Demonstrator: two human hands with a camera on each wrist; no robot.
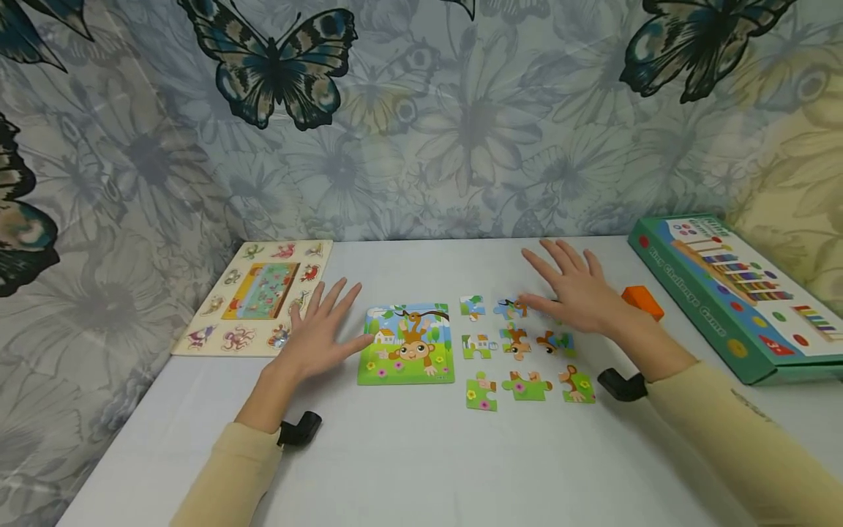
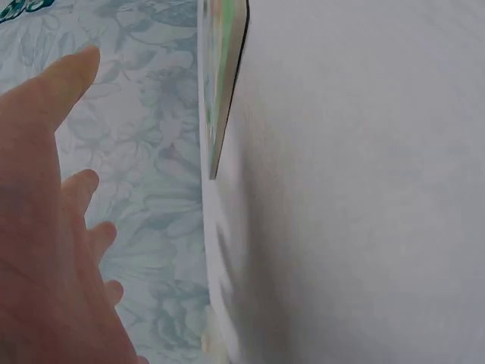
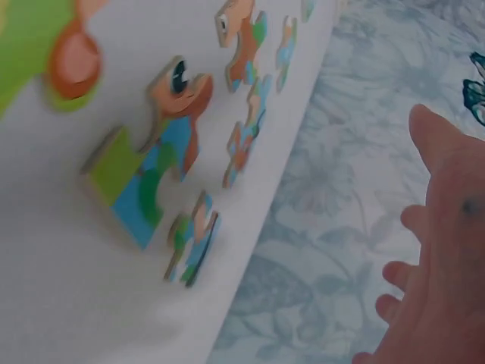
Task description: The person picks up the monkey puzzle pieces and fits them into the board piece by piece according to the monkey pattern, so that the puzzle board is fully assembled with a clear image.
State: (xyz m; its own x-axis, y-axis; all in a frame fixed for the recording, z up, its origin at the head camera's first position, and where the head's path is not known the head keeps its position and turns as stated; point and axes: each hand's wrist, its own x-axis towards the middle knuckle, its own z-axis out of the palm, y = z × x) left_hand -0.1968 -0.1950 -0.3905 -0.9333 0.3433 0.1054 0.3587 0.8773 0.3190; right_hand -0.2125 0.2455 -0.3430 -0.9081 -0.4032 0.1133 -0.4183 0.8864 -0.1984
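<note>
Both hands hold nothing, their fingers spread straight. My left hand (image 1: 317,338) is over the table between a wooden animal board and a square monkey picture (image 1: 395,372), its thumb overlapping the picture's left edge in the head view. Right of the picture lie several loose jigsaw pieces in rough rows, among them a flower piece (image 1: 481,393) and a monkey-eye piece (image 1: 552,342). Above the far right pieces is my right hand (image 1: 574,294), partly hiding one. In the right wrist view, the eye piece (image 3: 170,155) lies flat, apart from the right hand (image 3: 455,250).
The wooden board (image 1: 197,344), with small animal pictures around a coloured centre, lies at the back left. A green game box (image 1: 698,307) stands at the right, an orange block (image 1: 642,301) beside it. Butterfly-patterned cloth (image 1: 474,168) hangs behind the white table (image 1: 408,461).
</note>
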